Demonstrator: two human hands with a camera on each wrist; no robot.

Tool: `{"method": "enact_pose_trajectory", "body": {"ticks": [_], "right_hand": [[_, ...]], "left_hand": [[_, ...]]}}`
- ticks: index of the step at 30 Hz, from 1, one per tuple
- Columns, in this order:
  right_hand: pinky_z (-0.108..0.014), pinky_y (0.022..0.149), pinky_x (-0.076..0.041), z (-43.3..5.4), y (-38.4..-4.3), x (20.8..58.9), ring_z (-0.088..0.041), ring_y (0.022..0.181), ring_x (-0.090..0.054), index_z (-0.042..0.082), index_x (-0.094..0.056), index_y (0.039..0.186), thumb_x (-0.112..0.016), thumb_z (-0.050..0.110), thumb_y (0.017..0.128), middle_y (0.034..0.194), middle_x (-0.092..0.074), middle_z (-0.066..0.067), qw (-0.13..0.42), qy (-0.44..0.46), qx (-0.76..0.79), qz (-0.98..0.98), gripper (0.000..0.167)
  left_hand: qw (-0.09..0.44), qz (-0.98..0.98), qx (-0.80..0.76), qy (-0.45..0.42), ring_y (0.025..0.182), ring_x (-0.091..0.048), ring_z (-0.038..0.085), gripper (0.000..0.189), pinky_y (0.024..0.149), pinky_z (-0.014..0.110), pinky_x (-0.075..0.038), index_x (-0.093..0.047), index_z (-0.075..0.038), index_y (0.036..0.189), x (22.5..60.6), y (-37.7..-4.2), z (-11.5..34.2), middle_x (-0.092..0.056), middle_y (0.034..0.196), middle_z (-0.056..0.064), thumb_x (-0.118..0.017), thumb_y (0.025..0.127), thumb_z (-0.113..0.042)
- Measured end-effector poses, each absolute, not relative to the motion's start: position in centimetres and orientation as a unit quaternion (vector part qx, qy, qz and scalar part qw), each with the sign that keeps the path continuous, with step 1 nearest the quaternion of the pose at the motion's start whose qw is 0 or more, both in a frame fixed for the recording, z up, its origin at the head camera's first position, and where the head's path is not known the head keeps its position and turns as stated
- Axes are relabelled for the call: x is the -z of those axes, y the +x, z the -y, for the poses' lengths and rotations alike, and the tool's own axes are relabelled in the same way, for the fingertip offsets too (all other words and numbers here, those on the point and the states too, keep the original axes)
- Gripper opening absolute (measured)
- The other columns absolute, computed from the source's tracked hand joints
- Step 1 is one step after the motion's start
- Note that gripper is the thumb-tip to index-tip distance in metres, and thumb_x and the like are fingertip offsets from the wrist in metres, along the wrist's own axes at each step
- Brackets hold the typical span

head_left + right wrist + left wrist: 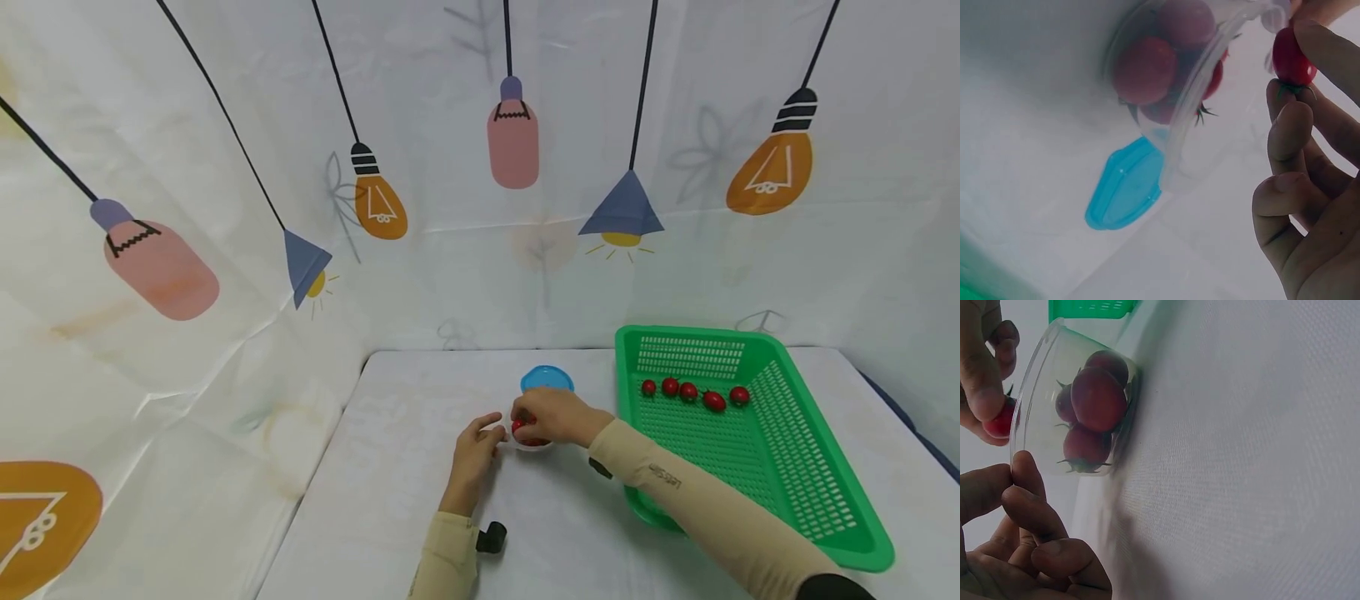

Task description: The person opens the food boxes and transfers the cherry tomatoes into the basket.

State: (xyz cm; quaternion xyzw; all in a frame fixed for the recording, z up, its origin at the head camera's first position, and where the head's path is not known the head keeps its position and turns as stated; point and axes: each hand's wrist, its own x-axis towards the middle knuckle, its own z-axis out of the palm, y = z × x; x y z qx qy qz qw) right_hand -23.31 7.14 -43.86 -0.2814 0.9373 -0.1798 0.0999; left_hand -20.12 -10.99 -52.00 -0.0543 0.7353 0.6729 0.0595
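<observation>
A small clear plastic tub (1041, 440) stands on the white-covered table, with several red cherry tomatoes (1099, 399) in it. My left hand (471, 460) is at the tub's near-left side and pinches its rim between fingertips. Above the tub's opening, my right hand (557, 414) holds one cherry tomato (1292, 57) between thumb and fingers, its green stem end showing in the right wrist view. Just behind the tub lies a blue lid (547, 377). In the head view the right hand hides part of the tub.
To the right stands a large green plastic basket (828, 450) with slotted walls. Several cherry tomatoes (688, 392) lie in a row toward its far end. A white sheet (450, 275) printed with lamps hangs behind the table and along its left side.
</observation>
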Motion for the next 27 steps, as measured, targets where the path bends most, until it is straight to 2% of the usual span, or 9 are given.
{"method": "enact_pose_trajectory", "body": {"ticks": [9,13,17,20,27], "right_hand": [[-0.044,0.084,-0.056,-8.2,-22.7,42.4,-0.015,0.098,-0.061,0.017,-0.074,0.110,-0.079,0.031,0.089,0.102,-0.069,0.005,0.061,-0.292,0.207,-0.932,0.025],[-0.040,0.081,-0.056,-8.7,-22.5,41.5,-0.014,0.099,-0.060,0.019,-0.074,0.108,-0.079,0.034,0.089,0.103,-0.068,0.007,0.048,-0.295,0.219,-0.929,0.024],[-0.030,0.074,-0.053,-9.5,-22.4,40.7,-0.010,0.093,-0.059,0.019,-0.074,0.107,-0.080,0.033,0.088,0.102,-0.066,0.010,0.029,-0.290,0.240,-0.926,0.024],[-0.027,0.070,-0.051,-10.2,-22.5,40.2,-0.009,0.083,-0.058,0.017,-0.073,0.111,-0.080,0.031,0.089,0.100,-0.066,0.010,0.024,-0.291,0.259,-0.921,0.027],[-0.029,0.069,-0.051,-11.4,-22.3,39.7,-0.009,0.076,-0.059,0.016,-0.072,0.113,-0.079,0.034,0.089,0.096,-0.066,0.011,0.017,-0.297,0.303,-0.905,0.031]], "left_hand": [[0.060,-0.734,-0.673,-0.061,0.067,-0.052,0.015,0.036,0.064,0.028,-0.040,-0.061,0.000,0.134,51.8,-19.9,10.9,-0.072,0.089,0.007,-0.061,0.101,-0.015],[0.061,-0.736,-0.671,-0.062,0.068,-0.053,0.016,0.036,0.065,0.028,-0.041,-0.062,-0.002,0.133,51.7,-19.7,10.8,-0.072,0.090,0.007,-0.061,0.100,-0.016],[0.063,-0.739,-0.668,-0.064,0.069,-0.053,0.017,0.036,0.066,0.029,-0.041,-0.061,-0.003,0.134,51.8,-19.7,10.7,-0.072,0.091,0.008,-0.061,0.100,-0.017],[0.062,-0.741,-0.666,-0.064,0.068,-0.053,0.016,0.036,0.066,0.029,-0.041,-0.061,-0.003,0.134,51.7,-19.8,10.6,-0.072,0.091,0.009,-0.060,0.100,-0.017],[0.059,-0.745,-0.662,-0.065,0.069,-0.053,0.015,0.036,0.067,0.030,-0.041,-0.062,-0.002,0.133,51.7,-19.7,10.5,-0.072,0.093,0.011,-0.060,0.100,-0.016]]}}
